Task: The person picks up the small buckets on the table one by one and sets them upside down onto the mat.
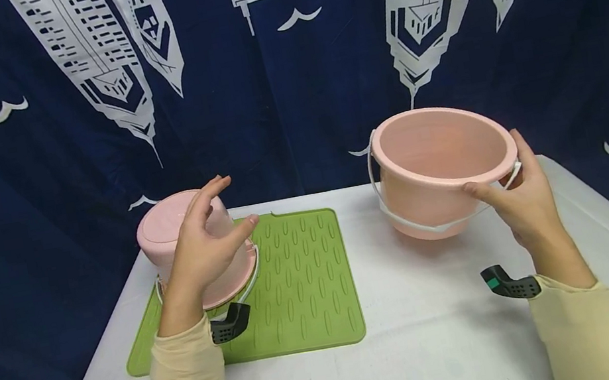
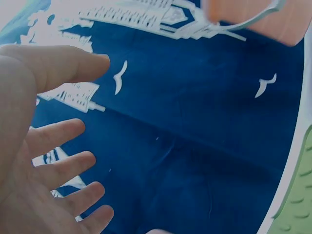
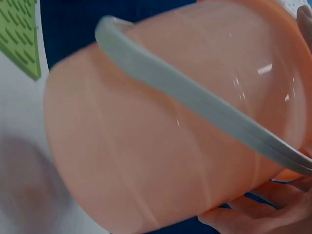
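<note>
A pink bucket (image 1: 429,196) with a white handle is tilted above the right side of the table. My right hand (image 1: 521,201) grips its right rim, thumb at the front and fingers behind. Up close in the right wrist view, the bucket's wall (image 3: 146,146) fills most of the picture, with the handle (image 3: 195,102) slanting across it. My left hand (image 1: 200,254) is raised with spread fingers and holds nothing. Behind it, a second pink bucket (image 1: 164,220) stands upside down on a green mat (image 1: 307,277). The left wrist view shows the left palm (image 2: 19,185) and parted fingers.
White cloth covers the table (image 1: 427,344). A dark blue curtain (image 1: 324,92) printed with white buildings and birds hangs close behind the table. Black wrist cameras (image 1: 231,323) are strapped at both sleeves.
</note>
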A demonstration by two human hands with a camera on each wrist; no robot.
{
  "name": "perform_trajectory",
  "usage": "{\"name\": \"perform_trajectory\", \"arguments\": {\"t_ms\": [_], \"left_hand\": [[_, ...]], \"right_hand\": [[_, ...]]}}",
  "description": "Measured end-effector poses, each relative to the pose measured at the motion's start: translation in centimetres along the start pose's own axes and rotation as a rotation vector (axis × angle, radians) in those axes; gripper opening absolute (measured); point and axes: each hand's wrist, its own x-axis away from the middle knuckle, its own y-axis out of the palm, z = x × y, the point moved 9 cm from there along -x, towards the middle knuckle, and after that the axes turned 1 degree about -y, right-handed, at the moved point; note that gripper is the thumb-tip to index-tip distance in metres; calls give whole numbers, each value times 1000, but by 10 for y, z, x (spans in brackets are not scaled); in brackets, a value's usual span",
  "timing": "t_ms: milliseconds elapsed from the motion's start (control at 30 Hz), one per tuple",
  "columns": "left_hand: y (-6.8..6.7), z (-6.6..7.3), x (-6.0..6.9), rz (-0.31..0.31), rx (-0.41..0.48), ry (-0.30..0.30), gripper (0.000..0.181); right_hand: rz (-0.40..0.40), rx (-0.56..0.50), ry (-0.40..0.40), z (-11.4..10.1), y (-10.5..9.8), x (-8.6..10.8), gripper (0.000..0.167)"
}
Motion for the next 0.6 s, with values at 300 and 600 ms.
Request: {"name": "perform_trajectory", "arguments": {"t_ms": [300,600], "left_hand": [[33,16,1,-118,157,74,78],[68,27,6,-278,404,84,103]], "right_hand": [[-204,-357,-170,-34,36,11,117],[-342,-422,-183,-44,60,24,121]]}}
